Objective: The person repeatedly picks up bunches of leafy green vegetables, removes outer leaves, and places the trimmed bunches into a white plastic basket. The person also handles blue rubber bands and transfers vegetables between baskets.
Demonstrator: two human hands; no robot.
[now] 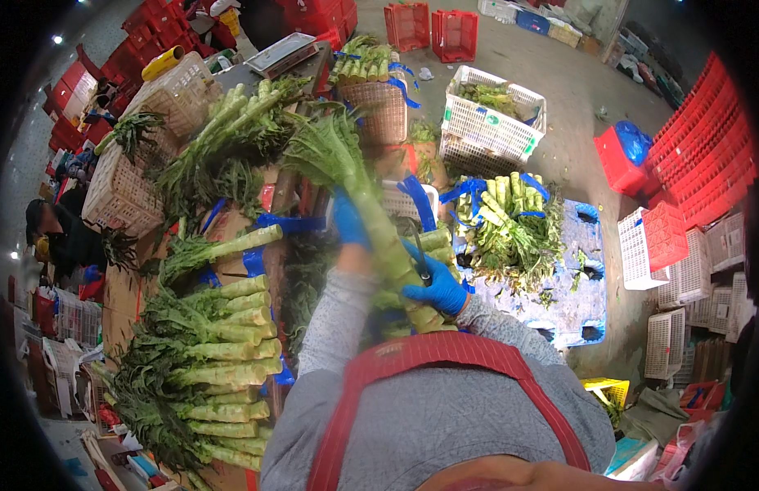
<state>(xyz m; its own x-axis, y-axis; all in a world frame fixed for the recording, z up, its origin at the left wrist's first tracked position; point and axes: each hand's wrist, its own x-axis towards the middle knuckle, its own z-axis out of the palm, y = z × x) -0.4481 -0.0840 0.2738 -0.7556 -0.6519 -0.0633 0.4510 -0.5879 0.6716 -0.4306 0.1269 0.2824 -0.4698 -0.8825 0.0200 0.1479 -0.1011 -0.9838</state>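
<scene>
My left hand (350,221), in a blue glove, is closed around the upper part of a thick celtuce stalk (379,236) whose leafy top points up and away. My gloved right hand (439,285) holds a knife with a dark curved blade (419,244) and rests against the lower stalk near its cut end. More celtuce stems (438,242) lie just beyond the right hand. At the left, many trimmed celtuce stalks (232,374) are piled with butts towards me, and a single stalk (244,242) lies above them. Blue tape strips (419,202) hang near a white basket.
Tied celtuce bundles (514,202) sit on a blue pallet (579,307) at the right. A white crate (493,126) with leaves stands beyond. Tall red crates (701,144) are stacked far right. Wicker-like plastic baskets (125,184) and a metal scale (281,52) are at the upper left.
</scene>
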